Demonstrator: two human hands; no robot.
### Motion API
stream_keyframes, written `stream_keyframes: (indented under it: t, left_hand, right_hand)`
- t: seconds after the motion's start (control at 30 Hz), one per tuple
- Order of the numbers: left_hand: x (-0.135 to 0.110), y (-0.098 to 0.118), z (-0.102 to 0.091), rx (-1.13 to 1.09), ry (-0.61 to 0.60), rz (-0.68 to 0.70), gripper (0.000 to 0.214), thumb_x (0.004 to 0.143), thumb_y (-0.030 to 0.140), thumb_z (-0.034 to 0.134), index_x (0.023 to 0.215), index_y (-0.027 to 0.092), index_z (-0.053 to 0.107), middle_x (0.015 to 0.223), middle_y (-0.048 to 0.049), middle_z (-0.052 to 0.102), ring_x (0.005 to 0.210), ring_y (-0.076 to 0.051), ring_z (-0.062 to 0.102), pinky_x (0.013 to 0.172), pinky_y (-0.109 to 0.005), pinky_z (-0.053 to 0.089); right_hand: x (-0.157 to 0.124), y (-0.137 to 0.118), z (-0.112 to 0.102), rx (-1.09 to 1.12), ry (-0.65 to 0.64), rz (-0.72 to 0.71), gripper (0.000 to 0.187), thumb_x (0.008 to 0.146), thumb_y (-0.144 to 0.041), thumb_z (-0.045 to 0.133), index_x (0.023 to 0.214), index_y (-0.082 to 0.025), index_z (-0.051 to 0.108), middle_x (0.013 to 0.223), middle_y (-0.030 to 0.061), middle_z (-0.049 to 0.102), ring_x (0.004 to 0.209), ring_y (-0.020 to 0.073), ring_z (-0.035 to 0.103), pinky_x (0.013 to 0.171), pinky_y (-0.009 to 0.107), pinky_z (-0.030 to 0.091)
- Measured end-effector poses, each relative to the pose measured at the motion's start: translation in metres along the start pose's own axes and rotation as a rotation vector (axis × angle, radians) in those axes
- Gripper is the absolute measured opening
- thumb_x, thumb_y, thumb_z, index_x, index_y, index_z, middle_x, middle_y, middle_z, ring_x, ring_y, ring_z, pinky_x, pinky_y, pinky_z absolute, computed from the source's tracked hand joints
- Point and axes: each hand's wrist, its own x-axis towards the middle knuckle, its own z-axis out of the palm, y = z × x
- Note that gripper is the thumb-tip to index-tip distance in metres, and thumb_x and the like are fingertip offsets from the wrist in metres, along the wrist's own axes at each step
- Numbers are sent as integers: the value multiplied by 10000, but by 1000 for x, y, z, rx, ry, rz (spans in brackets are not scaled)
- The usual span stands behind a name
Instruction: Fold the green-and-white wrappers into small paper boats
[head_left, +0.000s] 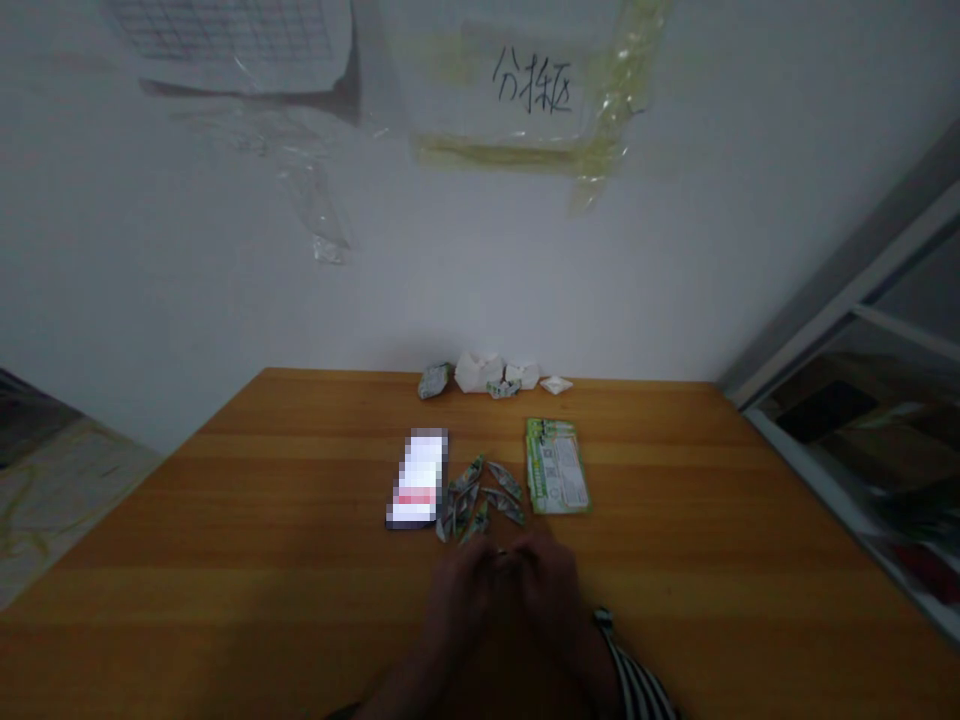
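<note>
Shows, fm a head-worn cam looking down, a wood-plank table point(225, 540) w/ L hand point(461, 585) and R hand point(551, 580) at front centre, held close together, fingers curled in narrow, tips pinching a small item point(505, 556) btwn them; too dark & blurred to ID, poss. paper. Includes a striped sleeve point(637, 670) on R forearm. Just beyond the fingertips, has a loose group of folded paper pieces point(465, 500), slim & pointed, some overlapping. Just left of these, has a smartphone point(420, 480), screen lit but pixelated; near on the right, a stack of green-and-white printed cards point(559, 472), lying flat. Along the far edge, has crumpled white paper point(478, 373) & a crumpled printed wad point(433, 380). Reads as a fingertip folding or pinching step, prob. partway; can't confirm. Next, prob. calls for light, precise finger pressure w/o brushing the pieces ahead.
</note>
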Motion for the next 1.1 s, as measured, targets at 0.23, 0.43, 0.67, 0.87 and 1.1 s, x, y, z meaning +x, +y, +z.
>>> stream_keyframes:
  t: [0.23,0.43,0.67,0.87,1.1]
  left_hand:
    - [10,-12,0,-203,-118,-59,198,846,298,591,930,148,691,850,-84,762,772,-223,709,679,-289,554]
    - [7,-6,-5,-110,-103,88,316,823,267,636,1133,224,681,1077,-93,717,953,-244,680,844,-346,540]
    - [5,-12,-4,81,-98,186,384,902,256,535,1282,227,582,1050,-100,721,912,-215,695,785,-312,572]
    - [2,-24,2,218,-169,353,328,927,299,484,1193,219,659,969,-117,724,824,-209,713,710,-280,584]
    - [4,-26,2,177,-263,334,308,919,293,501,1152,217,688,990,-115,746,828,-226,726,731,-282,594]
  right_hand:
    - [7,2,-4,359,90,279,187,824,-326,621,820,-159,706,714,59,731,643,198,675,588,261,525]
    - [9,9,-5,497,68,352,300,750,-457,706,816,-167,746,708,58,754,603,197,684,552,274,551]
    - [8,7,-6,578,-21,363,353,663,-483,779,834,-174,763,738,57,765,617,198,702,579,289,574]
    - [8,12,-13,579,-80,364,414,724,-501,725,995,-189,748,767,63,770,637,206,703,588,302,574]
    - [11,18,-23,543,-182,333,300,736,-438,730,918,-205,783,723,38,772,626,183,698,610,276,566]
